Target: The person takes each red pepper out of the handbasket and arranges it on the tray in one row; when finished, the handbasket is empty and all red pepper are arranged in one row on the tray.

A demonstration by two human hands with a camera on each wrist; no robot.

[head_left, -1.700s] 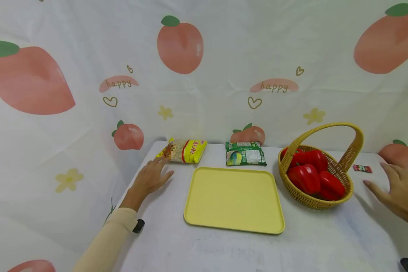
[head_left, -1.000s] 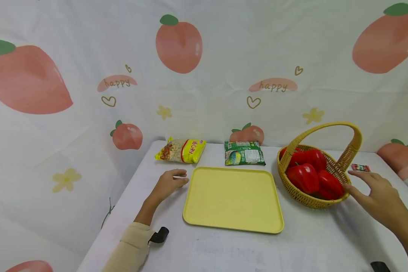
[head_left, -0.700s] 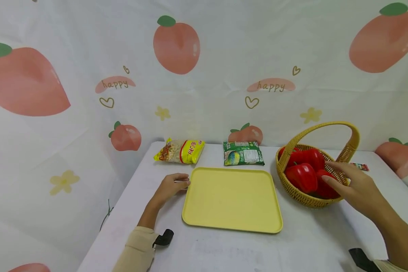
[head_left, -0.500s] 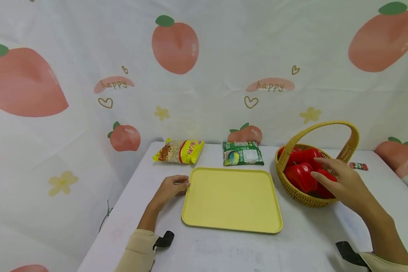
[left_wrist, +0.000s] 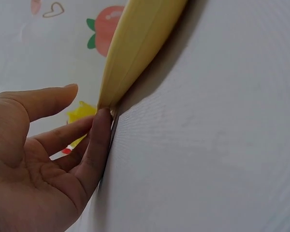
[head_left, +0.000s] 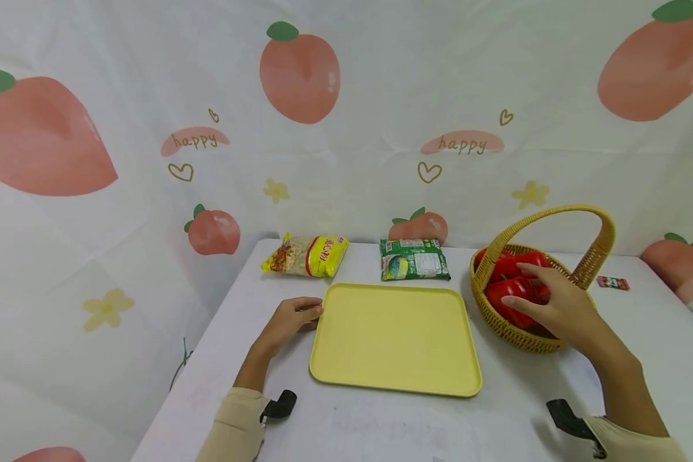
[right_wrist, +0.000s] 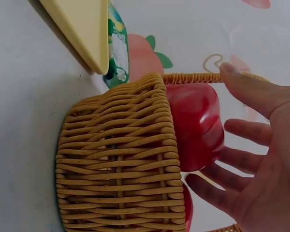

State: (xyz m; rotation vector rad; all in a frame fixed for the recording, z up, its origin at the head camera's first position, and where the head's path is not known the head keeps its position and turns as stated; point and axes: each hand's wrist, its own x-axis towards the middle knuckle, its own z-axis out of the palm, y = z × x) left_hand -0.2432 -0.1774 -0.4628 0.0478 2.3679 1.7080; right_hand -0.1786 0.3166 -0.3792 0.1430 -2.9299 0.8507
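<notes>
My left hand rests beside the yellow tray, fingertips at its left edge; in the left wrist view its fingers are extended against the tray's rim, thumb held apart. My right hand is over the wicker basket with thumb and fingers spread. Several red bell peppers lie in the basket, partly hidden by that hand. In the right wrist view, one glossy bell pepper sticks up above the basket's rim, and the fingers reach round its side without closing on it.
A yellow bag of food and a green packet lie along the back of the white table. A small red packet is right of the basket, whose handle arches up. A printed cloth hangs behind.
My right hand has come in from the far right to above the peppers in the basket. My left hand has moved from near the yellow bag to the tray's left edge.
</notes>
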